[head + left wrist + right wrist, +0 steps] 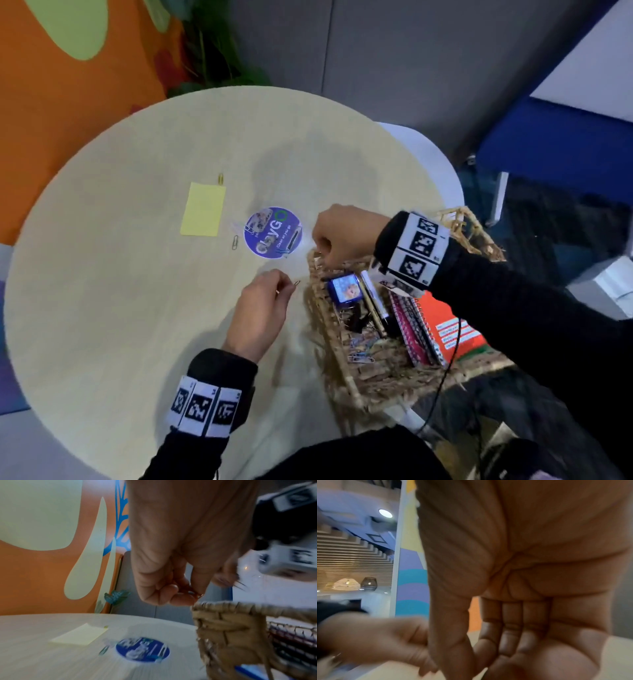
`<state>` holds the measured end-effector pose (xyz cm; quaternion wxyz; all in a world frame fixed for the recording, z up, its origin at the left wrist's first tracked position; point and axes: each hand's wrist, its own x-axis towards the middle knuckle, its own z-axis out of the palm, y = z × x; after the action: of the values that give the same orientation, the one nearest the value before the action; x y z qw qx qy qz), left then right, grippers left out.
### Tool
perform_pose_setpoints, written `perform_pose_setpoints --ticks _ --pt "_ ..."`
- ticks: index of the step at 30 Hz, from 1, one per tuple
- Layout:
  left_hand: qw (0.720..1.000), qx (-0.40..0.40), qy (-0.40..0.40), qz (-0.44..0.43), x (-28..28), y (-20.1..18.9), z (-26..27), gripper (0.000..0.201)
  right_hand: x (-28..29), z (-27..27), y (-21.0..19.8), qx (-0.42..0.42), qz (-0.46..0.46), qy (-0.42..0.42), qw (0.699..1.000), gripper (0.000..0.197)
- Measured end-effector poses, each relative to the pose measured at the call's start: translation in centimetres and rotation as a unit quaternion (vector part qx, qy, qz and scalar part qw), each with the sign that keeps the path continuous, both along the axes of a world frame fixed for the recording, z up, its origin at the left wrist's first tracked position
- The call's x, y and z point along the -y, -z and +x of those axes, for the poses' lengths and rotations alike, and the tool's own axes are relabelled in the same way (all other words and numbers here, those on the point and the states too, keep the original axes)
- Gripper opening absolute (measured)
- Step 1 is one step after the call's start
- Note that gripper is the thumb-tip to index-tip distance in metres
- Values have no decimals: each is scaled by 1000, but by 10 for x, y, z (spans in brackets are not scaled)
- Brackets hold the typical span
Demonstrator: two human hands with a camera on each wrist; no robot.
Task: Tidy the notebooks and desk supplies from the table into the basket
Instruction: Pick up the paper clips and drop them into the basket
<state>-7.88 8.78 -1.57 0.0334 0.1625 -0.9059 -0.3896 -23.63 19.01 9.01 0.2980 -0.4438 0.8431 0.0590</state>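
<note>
My left hand (pixel 286 287) pinches a small paper clip (pixel 296 283) just left of the wicker basket (pixel 342 373); in the left wrist view the left hand (pixel 188 595) holds the clip (pixel 199 596) right above the basket's rim (pixel 223 605). My right hand (pixel 323 250) hovers over the basket's far left corner with fingers curled (pixel 513 635). Thin metal wires (pixel 240 584) like paper clips stick out from its fingertips. On the table lie a yellow sticky pad (pixel 202 214), a yellow clip (pixel 221 178) and a silver clip (pixel 234 242).
The basket holds spiral notebooks (pixel 411 325), an orange notebook (pixel 455 329), pens (pixel 375 301), loose clips (pixel 359 356) and a small blue item (pixel 344 289). A round blue sticker (pixel 273 232) marks the round table (pixel 120 308). A white chair (pixel 431 154) stands behind.
</note>
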Motion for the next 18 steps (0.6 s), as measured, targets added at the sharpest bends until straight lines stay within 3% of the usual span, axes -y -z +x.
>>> perform_pose_setpoints --ticks 3,5,8,14,18 --pt "999 -25 38 -16 -12 -17 -4 10 -50 33 28 45 102 -9 994 3" --pt "997 -27 70 -32 -21 -33 -4 15 -66 49 53 38 172 -55 983 22" --pt "992 -41 113 -37 -34 -57 3 17 -73 61 80 31 216 -88 972 29" --pt "983 33 176 -50 -55 -69 19 10 -73 65 97 17 191 -83 978 40" --pt "950 109 267 -119 -77 -60 10 12 -97 44 68 9 52 80 995 25"
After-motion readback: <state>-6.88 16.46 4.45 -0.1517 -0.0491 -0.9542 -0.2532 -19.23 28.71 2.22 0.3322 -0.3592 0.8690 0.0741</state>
